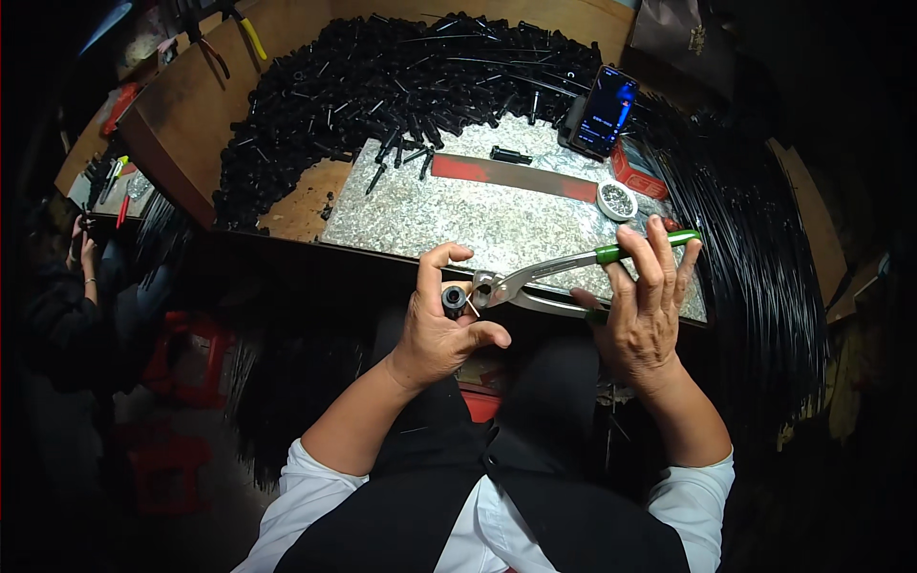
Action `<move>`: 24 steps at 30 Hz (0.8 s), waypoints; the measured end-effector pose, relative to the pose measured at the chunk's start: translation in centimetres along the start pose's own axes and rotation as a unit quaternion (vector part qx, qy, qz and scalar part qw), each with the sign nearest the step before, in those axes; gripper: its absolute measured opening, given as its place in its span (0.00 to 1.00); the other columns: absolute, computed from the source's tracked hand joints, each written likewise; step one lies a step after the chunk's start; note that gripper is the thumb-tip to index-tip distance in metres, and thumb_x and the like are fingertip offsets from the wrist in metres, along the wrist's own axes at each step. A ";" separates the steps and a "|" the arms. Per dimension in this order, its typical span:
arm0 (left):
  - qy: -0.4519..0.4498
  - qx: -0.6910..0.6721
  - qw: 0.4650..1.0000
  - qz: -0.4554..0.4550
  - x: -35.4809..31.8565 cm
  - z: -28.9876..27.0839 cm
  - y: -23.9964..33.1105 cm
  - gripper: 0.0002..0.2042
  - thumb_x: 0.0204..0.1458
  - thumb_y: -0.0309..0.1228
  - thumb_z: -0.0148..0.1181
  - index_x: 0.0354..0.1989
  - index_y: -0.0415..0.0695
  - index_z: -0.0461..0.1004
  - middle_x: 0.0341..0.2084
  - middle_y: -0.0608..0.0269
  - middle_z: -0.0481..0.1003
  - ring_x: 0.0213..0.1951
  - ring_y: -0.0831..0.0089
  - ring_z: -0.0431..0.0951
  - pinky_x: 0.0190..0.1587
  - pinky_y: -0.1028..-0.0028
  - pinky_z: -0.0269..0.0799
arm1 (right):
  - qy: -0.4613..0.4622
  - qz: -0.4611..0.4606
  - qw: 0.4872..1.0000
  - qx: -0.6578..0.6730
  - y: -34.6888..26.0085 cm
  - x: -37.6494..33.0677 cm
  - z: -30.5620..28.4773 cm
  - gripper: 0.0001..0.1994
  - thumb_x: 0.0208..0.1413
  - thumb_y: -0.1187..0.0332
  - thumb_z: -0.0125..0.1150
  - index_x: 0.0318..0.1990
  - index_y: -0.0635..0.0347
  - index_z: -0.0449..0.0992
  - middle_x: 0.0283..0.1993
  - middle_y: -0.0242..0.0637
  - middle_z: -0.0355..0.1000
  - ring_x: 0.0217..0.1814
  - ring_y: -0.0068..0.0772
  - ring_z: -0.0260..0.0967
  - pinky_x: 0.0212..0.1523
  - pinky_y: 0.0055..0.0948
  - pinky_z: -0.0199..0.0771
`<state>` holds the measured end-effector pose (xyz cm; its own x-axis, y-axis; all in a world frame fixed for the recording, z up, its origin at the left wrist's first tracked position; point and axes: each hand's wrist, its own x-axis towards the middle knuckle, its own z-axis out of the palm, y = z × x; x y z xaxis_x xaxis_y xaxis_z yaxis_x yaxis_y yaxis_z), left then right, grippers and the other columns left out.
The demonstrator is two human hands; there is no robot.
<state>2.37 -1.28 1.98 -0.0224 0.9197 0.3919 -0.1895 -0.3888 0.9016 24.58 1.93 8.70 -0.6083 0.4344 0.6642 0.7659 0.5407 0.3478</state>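
My left hand (pixel 432 336) holds a small black cylindrical part (pixel 454 302) end-up, its thumb and forefinger stretched past it. A thin light-coloured piece sticks out beside the part, close to the jaws of the pliers; I cannot make out what it is. My right hand (pixel 646 329) grips the green-handled metal pliers (pixel 530 275), fingers over the upper handle and thumb by the lower one. The handles stand apart. The head of the pliers is right next to the black part, over the front edge of the bench.
Black parts heap (pixel 382 81) at the back of the speckled board (pixel 401 210). A red-and-brown strip (pixel 516 178), a white round dish (pixel 617 201) and a phone (pixel 606 113) lie beyond my hands. Long black rods (pixel 745 248) hang at right. Another person's hand (pixel 88 253) is far left.
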 end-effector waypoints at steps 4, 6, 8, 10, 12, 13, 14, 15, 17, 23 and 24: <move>0.019 0.023 0.999 -0.021 -0.1 0.3 0.2 0.41 0.35 0.45 0.74 0.53 0.40 0.55 0.30 0.68 0.72 0.28 0.86 0.67 0.33 0.86 0.63 | -0.042 0.013 0.998 0.042 -0.7 0.1 -0.4 0.24 0.43 0.64 0.69 0.46 0.61 0.66 0.61 0.43 0.56 0.70 0.52 0.48 0.67 0.66 0.35; 0.023 0.044 0.999 -0.001 0.0 0.3 0.1 0.37 0.35 0.42 0.75 0.50 0.40 0.59 0.31 0.68 0.72 0.29 0.86 0.67 0.33 0.86 0.63 | -0.093 0.041 0.991 0.087 -0.8 0.0 -0.8 0.24 0.42 0.66 0.69 0.46 0.62 0.66 0.59 0.45 0.57 0.68 0.53 0.50 0.66 0.67 0.38; 0.029 0.067 0.997 0.019 0.1 0.3 0.0 0.33 0.36 0.40 0.75 0.48 0.40 0.63 0.32 0.68 0.71 0.30 0.86 0.67 0.34 0.86 0.63 | -0.102 0.046 0.989 0.095 -1.0 0.0 -1.1 0.23 0.42 0.67 0.69 0.45 0.62 0.65 0.58 0.46 0.58 0.67 0.53 0.51 0.65 0.67 0.39; 0.052 0.101 0.993 0.041 0.1 0.3 0.0 0.26 0.35 0.37 0.76 0.40 0.40 0.69 0.33 0.69 0.70 0.31 0.86 0.66 0.35 0.86 0.63 | -0.112 0.052 0.987 0.103 -1.2 0.0 -1.3 0.23 0.41 0.68 0.68 0.44 0.62 0.65 0.56 0.46 0.59 0.66 0.54 0.53 0.64 0.67 0.41; 0.057 0.102 0.992 0.041 0.0 0.3 0.0 0.25 0.35 0.37 0.76 0.38 0.40 0.69 0.32 0.70 0.70 0.31 0.86 0.66 0.34 0.86 0.63 | -0.099 0.054 0.988 0.107 -1.4 -0.1 -1.4 0.22 0.42 0.66 0.69 0.41 0.62 0.65 0.53 0.46 0.60 0.61 0.52 0.58 0.63 0.66 0.45; 0.063 0.103 0.992 0.041 0.1 0.4 0.0 0.24 0.35 0.36 0.76 0.37 0.40 0.70 0.31 0.70 0.70 0.30 0.86 0.66 0.34 0.86 0.63 | -0.099 0.056 0.988 0.105 -1.4 -0.3 -1.4 0.22 0.42 0.66 0.69 0.41 0.62 0.65 0.53 0.46 0.60 0.61 0.52 0.58 0.63 0.66 0.45; 0.060 0.102 0.992 0.042 0.0 0.5 -0.1 0.24 0.35 0.36 0.76 0.37 0.40 0.70 0.31 0.70 0.70 0.30 0.86 0.66 0.34 0.86 0.63 | -0.091 0.051 0.990 0.097 -1.4 -0.4 -1.4 0.19 0.44 0.64 0.68 0.38 0.62 0.65 0.50 0.46 0.61 0.57 0.51 0.60 0.61 0.62 0.49; 0.059 0.081 0.995 0.021 -0.1 0.5 -0.2 0.23 0.35 0.36 0.76 0.37 0.40 0.70 0.30 0.71 0.70 0.29 0.86 0.67 0.33 0.85 0.64 | -0.083 0.046 0.992 0.088 -1.3 -0.6 -1.3 0.18 0.45 0.62 0.67 0.36 0.61 0.65 0.48 0.46 0.62 0.54 0.50 0.62 0.59 0.58 0.53; 0.059 0.053 0.997 0.001 -0.1 0.5 -0.1 0.24 0.35 0.37 0.76 0.36 0.39 0.71 0.26 0.72 0.70 0.27 0.86 0.68 0.31 0.85 0.64 | -0.060 0.028 0.996 0.063 -1.2 -0.7 -1.5 0.17 0.47 0.60 0.65 0.32 0.61 0.65 0.44 0.45 0.64 0.48 0.47 0.64 0.54 0.51 0.59; 0.027 0.085 0.995 -0.035 -0.2 -1.0 -0.2 0.34 0.28 0.54 0.73 0.36 0.38 0.71 0.23 0.74 0.67 0.26 0.88 0.66 0.28 0.86 0.61 | -0.135 -0.033 0.982 0.132 -1.0 -1.9 -1.5 0.14 0.48 0.63 0.63 0.28 0.62 0.66 0.30 0.42 0.68 0.30 0.38 0.68 0.29 0.30 0.69; 0.018 0.074 0.996 -0.053 -0.2 -1.1 0.2 0.38 0.24 0.60 0.69 0.36 0.38 0.71 0.21 0.75 0.66 0.24 0.88 0.64 0.26 0.85 0.57 | -0.159 -0.035 0.973 0.165 -1.0 -2.8 -1.0 0.13 0.47 0.64 0.64 0.29 0.62 0.67 0.30 0.42 0.68 0.29 0.38 0.69 0.28 0.31 0.70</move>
<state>1.32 -1.45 1.85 -0.0447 0.9565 0.2883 -0.0463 -0.2902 0.9558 25.73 -0.52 7.15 -0.7298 0.5617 0.3897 0.6444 0.7555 0.1181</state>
